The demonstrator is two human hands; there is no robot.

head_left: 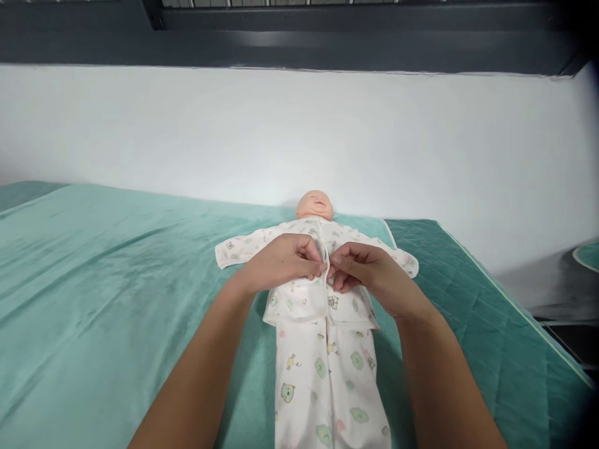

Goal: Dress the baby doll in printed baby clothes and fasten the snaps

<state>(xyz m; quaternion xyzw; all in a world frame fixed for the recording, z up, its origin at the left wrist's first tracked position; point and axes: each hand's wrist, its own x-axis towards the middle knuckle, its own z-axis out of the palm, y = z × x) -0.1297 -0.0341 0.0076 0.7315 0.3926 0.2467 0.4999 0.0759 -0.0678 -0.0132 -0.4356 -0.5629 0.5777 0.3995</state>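
Note:
A baby doll [314,205] lies on its back, head toward the wall, dressed in a white printed jacket [299,302] and matching trousers [306,380]. The jacket's sleeves spread out to both sides. At the middle of the chest, my left hand [296,257] pinches the front edge of the jacket. Close beside it on the right, my right hand [362,265] has its thumb and fingers pinched at the same front opening. The fingertips of both hands nearly meet there. Whatever fastener lies between them is too small to make out.
Under the doll is a light green blanket [116,299], wrinkled on the left. A darker quilted cover [496,324] shows on the right, down to the bed's edge. Behind stands a white wall [234,137], with a dark metal bed frame [299,40] overhead.

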